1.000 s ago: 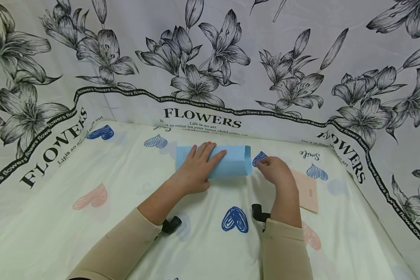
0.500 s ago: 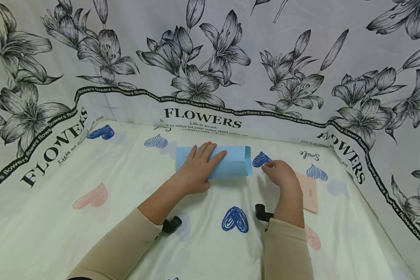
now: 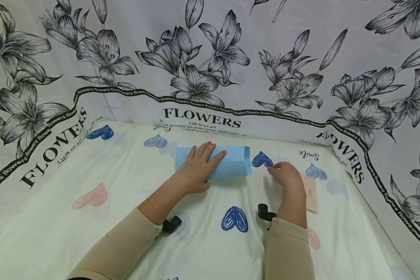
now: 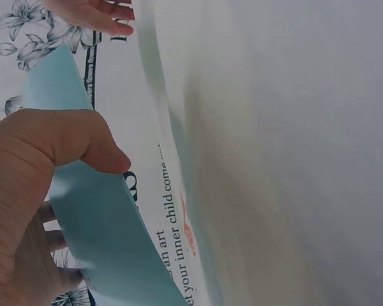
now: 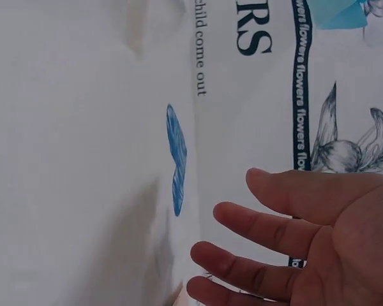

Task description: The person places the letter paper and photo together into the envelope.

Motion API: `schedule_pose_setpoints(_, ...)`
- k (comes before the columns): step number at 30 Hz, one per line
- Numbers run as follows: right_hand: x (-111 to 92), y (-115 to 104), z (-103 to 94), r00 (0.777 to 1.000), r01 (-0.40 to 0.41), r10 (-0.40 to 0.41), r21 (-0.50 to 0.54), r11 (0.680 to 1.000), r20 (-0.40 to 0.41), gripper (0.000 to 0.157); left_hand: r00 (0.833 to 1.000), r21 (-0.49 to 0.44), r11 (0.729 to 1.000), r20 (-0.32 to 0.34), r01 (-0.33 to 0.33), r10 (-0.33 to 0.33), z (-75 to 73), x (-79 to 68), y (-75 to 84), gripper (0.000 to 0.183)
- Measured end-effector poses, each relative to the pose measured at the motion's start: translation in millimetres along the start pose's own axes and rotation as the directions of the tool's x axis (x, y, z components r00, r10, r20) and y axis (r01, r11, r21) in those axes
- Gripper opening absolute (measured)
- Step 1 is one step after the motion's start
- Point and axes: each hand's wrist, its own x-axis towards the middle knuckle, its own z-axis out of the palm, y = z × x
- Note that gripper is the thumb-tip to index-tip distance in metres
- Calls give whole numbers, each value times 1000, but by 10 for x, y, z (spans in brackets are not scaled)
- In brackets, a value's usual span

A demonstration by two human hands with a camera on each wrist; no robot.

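Observation:
A light-blue folded paper (image 3: 234, 163) with a turned-up right end is held by my left hand (image 3: 195, 171) in the middle of the head view. The left wrist view has the thumb on one face of the blue paper (image 4: 108, 229) and fingers behind it. To the right of the paper, my right hand (image 3: 287, 177) hovers apart from it. Its fingers (image 5: 242, 220) are spread loosely with nothing between them in the right wrist view. A pink card (image 3: 310, 194) with a small slot-like mark lies partly hidden behind the right forearm.
A white cloth (image 3: 133, 241) printed with hearts covers the surface. Behind it rises a flower-printed curtain (image 3: 126, 54). Black wrist pieces (image 3: 171, 224) stick out below both sleeves.
My right hand has drawn away from the paper, rightward and slightly toward me, covering more of the pink card. The left hand and the blue paper have stayed in place.

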Motion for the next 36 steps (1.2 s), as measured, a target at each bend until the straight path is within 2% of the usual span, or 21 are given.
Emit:
schedule_pose_setpoints(8,30,110,24,995,-97,97,69,993,7,51,1000,-1,1000,0,5,-5,8,-1,-2,99)
schedule_pose_setpoints(17,68,194,47,994,-103,106,132,986,-15,49,1000,0,1000,8,7,-7,16,1,-21,99)
schedule_pose_setpoints(23,131,251,73,988,-123,133,120,985,-79,54,1000,-7,1000,6,6,-6,21,1,-18,99)
schedule_pose_setpoints(31,164,314,101,960,-182,213,171,968,-185,60,1000,-5,1000,6,4,-4,30,3,-13,99)
schedule_pose_setpoints(36,162,324,111,944,-203,245,199,959,-220,60,1000,0,1000,9,7,-7,26,-2,-15,98)
